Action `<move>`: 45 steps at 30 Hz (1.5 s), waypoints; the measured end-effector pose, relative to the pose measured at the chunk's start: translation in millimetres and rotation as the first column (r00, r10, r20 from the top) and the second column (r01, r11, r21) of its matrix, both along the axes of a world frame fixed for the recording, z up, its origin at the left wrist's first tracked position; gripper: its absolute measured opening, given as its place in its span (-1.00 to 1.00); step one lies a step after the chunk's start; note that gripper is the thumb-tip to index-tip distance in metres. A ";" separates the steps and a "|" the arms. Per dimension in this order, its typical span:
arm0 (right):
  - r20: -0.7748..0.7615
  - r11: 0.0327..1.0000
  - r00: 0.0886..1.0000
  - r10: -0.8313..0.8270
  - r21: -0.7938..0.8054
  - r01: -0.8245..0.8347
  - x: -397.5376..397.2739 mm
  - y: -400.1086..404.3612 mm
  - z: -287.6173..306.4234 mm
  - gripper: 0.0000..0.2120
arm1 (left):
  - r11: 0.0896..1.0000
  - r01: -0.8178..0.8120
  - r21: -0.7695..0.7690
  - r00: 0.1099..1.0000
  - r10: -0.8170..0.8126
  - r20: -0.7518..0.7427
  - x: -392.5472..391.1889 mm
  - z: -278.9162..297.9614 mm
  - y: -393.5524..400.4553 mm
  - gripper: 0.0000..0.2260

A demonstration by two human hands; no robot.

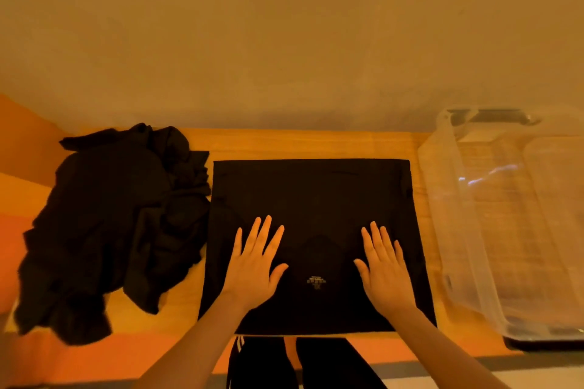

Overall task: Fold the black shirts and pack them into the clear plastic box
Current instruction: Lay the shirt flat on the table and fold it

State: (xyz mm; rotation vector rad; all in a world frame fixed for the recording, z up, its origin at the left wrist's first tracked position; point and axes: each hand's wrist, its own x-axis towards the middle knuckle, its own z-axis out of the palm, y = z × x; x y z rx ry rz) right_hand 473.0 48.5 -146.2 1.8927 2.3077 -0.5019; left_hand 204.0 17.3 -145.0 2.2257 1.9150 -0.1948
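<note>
Head: wooden table [303, 144], seemingly plain wall [284, 25].

Matt black cloth shirt [316, 199], smooth wooden table [316, 144], glossy clear plastic box [467, 230]

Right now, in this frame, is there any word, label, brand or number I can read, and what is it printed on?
Small pale print, several lines, near the neckline of the flat black shirt, between the hands: too small and blurred to read.
Crumpled pile of black shirts: no text visible.
Clear plastic box: no readable label visible.
</note>
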 end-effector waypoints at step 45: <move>0.104 0.921 0.993 0.056 -0.389 -0.011 28.4 126.1 117.8 -0.61 | 0.775 0.016 -0.631 0.887 0.281 0.367 -77.5 123.4 119.4 -0.71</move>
